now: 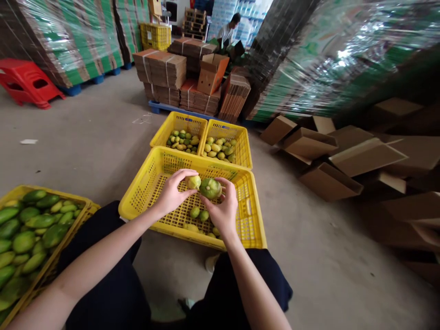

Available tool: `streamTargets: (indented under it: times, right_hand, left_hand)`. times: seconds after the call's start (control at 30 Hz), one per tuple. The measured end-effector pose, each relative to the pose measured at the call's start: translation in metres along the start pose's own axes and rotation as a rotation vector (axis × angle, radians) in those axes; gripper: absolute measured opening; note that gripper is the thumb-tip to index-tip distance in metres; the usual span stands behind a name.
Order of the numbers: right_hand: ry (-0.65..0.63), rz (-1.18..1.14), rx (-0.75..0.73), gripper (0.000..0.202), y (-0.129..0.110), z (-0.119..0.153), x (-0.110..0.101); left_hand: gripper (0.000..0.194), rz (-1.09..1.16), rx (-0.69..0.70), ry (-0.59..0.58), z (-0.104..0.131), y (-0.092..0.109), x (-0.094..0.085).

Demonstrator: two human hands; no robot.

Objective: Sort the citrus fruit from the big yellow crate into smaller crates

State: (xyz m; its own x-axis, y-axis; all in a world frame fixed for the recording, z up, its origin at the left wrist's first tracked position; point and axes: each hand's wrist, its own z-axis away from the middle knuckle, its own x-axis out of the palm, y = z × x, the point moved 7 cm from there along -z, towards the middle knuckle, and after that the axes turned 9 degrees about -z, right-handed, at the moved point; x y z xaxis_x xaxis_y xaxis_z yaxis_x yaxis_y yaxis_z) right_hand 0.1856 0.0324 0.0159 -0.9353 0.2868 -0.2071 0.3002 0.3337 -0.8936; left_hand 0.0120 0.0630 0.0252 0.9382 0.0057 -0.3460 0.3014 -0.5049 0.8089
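Note:
Above a yellow plastic crate, my left hand pinches a yellow-green lemon between thumb and fingers. My right hand is closed around a larger green lemon, its fingers partly hidden behind the fruit. The two lemons are side by side, nearly touching. Several loose lemons lie on the crate's floor below, some partly covered by my right hand. Two more yellow crates adjoin the far side: the left one holds mixed green and yellow lemons, the right one mostly yellow ones.
A crate full of green fruit stands by my left leg. Bundled flat cartons sit on a blue pallet ahead. Open cardboard boxes pile up on the right. A red stool is far left; a person is at the back.

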Motion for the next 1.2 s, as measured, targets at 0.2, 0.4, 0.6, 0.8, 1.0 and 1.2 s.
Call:
streamTargets:
  times: [0.2, 0.4, 0.6, 0.8, 1.0, 1.2]
  right_hand:
    - [0.005, -0.08, 0.11, 0.048, 0.01, -0.001, 0.003]
    - [0.002, -0.398, 0.401, 0.055, 0.018, -0.001, 0.005]
    - [0.048, -0.738, 0.671, 0.034, 0.027, 0.003, 0.01]
    - [-0.005, -1.009, 0.802, 0.016, 0.034, 0.002, 0.019]
    - [-0.229, -1.107, 0.887, 0.031, 0.023, 0.005, 0.027]
    - [-0.147, -1.029, 0.799, 0.037, 0.021, 0.004, 0.024]
  left_hand:
    - [0.04, 0.078, -0.104, 0.008, 0.001, -0.015, 0.001]
    - [0.048, 0.312, -0.364, -0.052, 0.0, -0.025, 0.001]
    - [0.019, 0.806, -0.717, -0.005, 0.006, -0.039, 0.014]
    - [0.02, 1.087, -0.935, 0.05, 0.013, -0.051, 0.029]
    - [0.029, 1.195, -1.04, 0.074, 0.014, -0.036, 0.03]
    - [0.009, 1.156, -1.044, 0.087, 0.013, -0.033, 0.022]
